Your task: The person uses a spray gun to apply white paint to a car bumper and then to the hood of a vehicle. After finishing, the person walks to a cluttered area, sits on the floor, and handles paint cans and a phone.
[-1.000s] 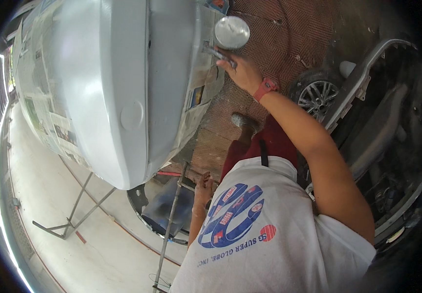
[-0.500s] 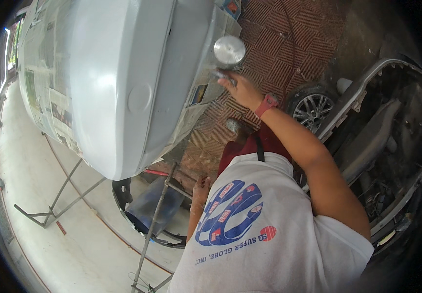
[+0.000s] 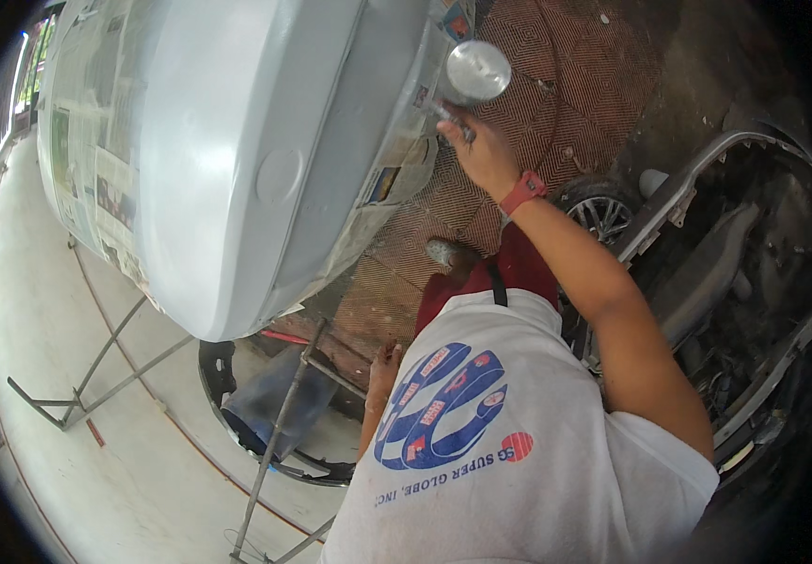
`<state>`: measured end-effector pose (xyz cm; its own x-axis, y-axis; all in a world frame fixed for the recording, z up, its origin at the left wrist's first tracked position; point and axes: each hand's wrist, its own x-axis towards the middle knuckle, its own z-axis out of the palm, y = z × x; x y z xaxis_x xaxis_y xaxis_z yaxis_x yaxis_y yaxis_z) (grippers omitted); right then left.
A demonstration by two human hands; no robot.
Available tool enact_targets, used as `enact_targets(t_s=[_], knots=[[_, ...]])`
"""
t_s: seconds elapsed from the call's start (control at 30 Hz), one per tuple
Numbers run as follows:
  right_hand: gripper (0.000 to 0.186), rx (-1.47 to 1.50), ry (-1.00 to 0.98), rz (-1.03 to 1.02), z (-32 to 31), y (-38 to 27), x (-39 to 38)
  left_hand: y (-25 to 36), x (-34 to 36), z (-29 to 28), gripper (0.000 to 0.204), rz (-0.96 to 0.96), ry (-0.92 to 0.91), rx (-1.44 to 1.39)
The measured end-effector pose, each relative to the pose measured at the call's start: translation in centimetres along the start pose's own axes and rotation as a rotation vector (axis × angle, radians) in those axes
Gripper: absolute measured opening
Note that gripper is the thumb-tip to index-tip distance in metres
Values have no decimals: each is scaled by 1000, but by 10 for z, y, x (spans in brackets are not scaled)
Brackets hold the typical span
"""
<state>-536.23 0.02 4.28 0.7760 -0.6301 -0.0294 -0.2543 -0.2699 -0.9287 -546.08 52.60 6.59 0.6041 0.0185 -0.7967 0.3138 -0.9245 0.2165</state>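
Observation:
My right hand [image 3: 483, 155] is closed round the handle of a spray gun [image 3: 455, 120] with a round silver cup [image 3: 478, 72] on top. The gun stands off the right side of a smooth, glossy light-grey car body panel [image 3: 208, 150], apart from its surface. A faint round outline [image 3: 280, 175] shows on the panel. Masking newspaper [image 3: 396, 179] edges the panel on its right, and more masking paper [image 3: 110, 179] covers its left side. My left hand [image 3: 385, 359] hangs low beside my body, holding nothing I can see. Its fingers look loosely apart, partly hidden by my shirt.
A metal stand [image 3: 283, 414] is below the panel, near a black curved part [image 3: 213, 376] and a bluish translucent sheet [image 3: 283, 399]. At right are a wheel [image 3: 601, 209] and a stripped car body frame [image 3: 678, 193]. A hose [image 3: 556, 75] crosses the patterned floor [image 3: 603, 103].
My right hand and the spray gun have moved slightly farther away and to the right. The whole view has shifted a little. My left hand stays low at my side.

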Motion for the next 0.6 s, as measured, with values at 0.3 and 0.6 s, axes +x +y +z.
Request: enact_targets(t_s=[0.3, 0.6], knots=[[68, 157, -313, 34, 20, -31, -35, -44, 34, 11, 58, -55, -20, -76], [74, 85, 59, 18, -13, -32, 35, -58, 43, 19, 60, -26, 1, -307]])
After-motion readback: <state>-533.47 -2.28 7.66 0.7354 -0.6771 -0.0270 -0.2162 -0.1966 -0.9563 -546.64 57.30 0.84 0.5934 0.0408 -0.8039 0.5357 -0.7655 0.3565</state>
